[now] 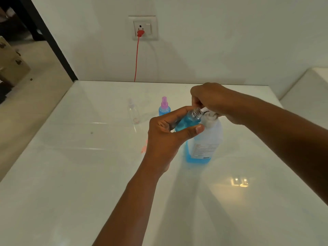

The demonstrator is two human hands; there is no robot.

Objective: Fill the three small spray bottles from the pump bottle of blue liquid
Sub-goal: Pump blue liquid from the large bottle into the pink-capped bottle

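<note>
White table [88, 174] against a wall with a socket [143, 27] and red cord [136, 57]. Left hand [166, 137] grips an uncapped spray bottle [188, 119], tilted so its mouth sits under the pump bottle's [205, 139] spout, likely to catch blue liquid. Right hand [211, 100] curls over the pump head, seemingly to press it. Behind stand a filled, capped bottle [164, 108] and an empty bottle [133, 110], well apart from the pumping.

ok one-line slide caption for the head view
Left hand tilts an open spray bottle under the pump bottle nozzle; right hand on pump.
</note>
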